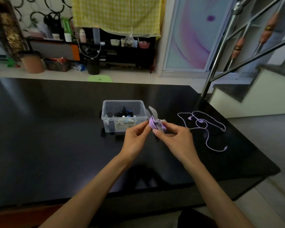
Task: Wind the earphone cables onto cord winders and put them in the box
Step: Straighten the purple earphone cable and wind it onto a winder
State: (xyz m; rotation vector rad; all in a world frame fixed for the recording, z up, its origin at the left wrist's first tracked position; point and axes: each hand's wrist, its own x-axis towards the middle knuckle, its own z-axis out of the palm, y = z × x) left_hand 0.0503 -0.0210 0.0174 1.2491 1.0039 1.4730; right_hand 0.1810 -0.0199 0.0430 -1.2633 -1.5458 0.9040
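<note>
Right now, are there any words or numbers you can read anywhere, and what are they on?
White label on the clear plastic box: dark print, too small and blurred to read.
Green box on the back shelf: any print is too blurred to read.
Nothing else shows text, so no word or number can be quoted.

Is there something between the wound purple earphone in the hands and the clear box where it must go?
Nothing visible blocks the way. The wound earphone is held by the left hand and the right hand just beside the box, whose top is open with no lid. The box already holds several items.
</note>
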